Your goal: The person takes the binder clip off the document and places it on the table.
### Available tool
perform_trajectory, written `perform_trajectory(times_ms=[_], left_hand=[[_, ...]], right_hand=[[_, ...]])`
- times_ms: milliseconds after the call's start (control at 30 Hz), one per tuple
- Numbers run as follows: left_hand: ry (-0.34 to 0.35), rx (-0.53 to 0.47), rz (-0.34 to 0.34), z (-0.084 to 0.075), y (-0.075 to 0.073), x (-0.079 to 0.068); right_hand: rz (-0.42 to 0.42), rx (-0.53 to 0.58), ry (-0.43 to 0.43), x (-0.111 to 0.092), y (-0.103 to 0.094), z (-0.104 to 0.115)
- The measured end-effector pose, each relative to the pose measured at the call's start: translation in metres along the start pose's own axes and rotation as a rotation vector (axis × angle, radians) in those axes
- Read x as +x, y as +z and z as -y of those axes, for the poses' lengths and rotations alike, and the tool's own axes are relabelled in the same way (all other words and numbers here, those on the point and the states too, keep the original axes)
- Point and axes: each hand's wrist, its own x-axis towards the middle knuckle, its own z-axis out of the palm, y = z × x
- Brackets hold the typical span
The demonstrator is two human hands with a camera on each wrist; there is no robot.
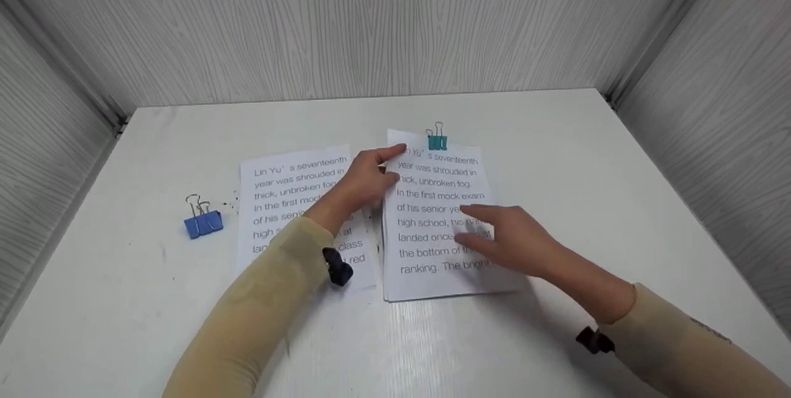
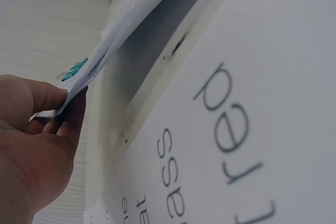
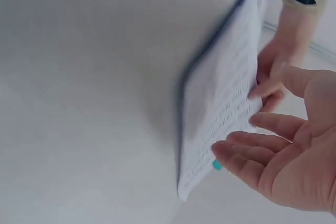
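Observation:
A stack of printed sheets [image 1: 426, 283] lies at the middle of the table with a teal binder clip [image 1: 437, 142] on its top edge. My left hand [image 1: 369, 175] pinches the stack's upper left edge. In the left wrist view the thumb lies on top of the paper's edge [image 2: 100, 59], with the other fingers beneath, and that edge is lifted. My right hand [image 1: 516, 238] is over the stack's right side, fingers apart and loosely bent, holding nothing. In the right wrist view its fingers [image 3: 247, 158] overlap the printed page.
Left of the stack lie more printed sheets [image 1: 259, 178], partly covered by my left forearm. A blue binder clip [image 1: 204, 224] with raised wire handles rests farther left. Wood-grain panels [image 1: 371, 27] enclose the white table at the back and sides.

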Motion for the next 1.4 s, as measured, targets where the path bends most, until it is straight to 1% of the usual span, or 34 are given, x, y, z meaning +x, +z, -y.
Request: perform_trajectory(times_ms=[100, 167, 300, 400, 467, 567, 667, 800, 933, 1100, 1167, 1267, 1400], left_hand=[[0.037, -0.027, -0.011, -0.005, -0.002, -0.009], [0.066, -0.052, -0.012, -0.008, -0.003, -0.015], [0.128, -0.092, 0.000, -0.016, -0.003, -0.025], [0.177, -0.119, 0.009, -0.020, -0.003, -0.032], [0.204, -0.134, 0.013, -0.022, -0.002, -0.037], [0.233, -0.136, 0.011, -0.022, -0.002, -0.044], [0.251, -0.130, 0.012, -0.021, 0.000, -0.051], [0.263, -0.134, 0.033, -0.021, 0.003, -0.058], [0.265, -0.170, 0.069, -0.023, 0.007, -0.062], [0.283, -0.211, 0.106, -0.024, 0.009, -0.063], [0.283, -0.229, 0.115, -0.024, 0.009, -0.063], [0.282, -0.240, 0.116, -0.025, 0.009, -0.062], [0.284, -0.229, 0.109, -0.025, 0.009, -0.062]], right_hand=[[-0.076, 0.069, -0.016, 0.007, -0.020, -0.003], [-0.135, 0.101, -0.043, 0.013, -0.034, -0.007], [-0.244, 0.184, -0.083, 0.029, -0.062, -0.018], [-0.287, 0.255, -0.081, 0.043, -0.081, -0.023], [-0.289, 0.301, -0.075, 0.054, -0.092, -0.027], [-0.258, 0.389, -0.080, 0.070, -0.104, -0.031], [-0.199, 0.464, -0.105, 0.085, -0.112, -0.035], [-0.095, 0.514, -0.136, 0.100, -0.116, -0.038], [0.005, 0.542, -0.146, 0.108, -0.118, -0.040], [0.109, 0.538, -0.124, 0.112, -0.120, -0.037], [0.137, 0.522, -0.113, 0.113, -0.120, -0.035], [0.156, 0.502, -0.107, 0.115, -0.121, -0.032], [0.144, 0.483, -0.097, 0.115, -0.120, -0.029]])
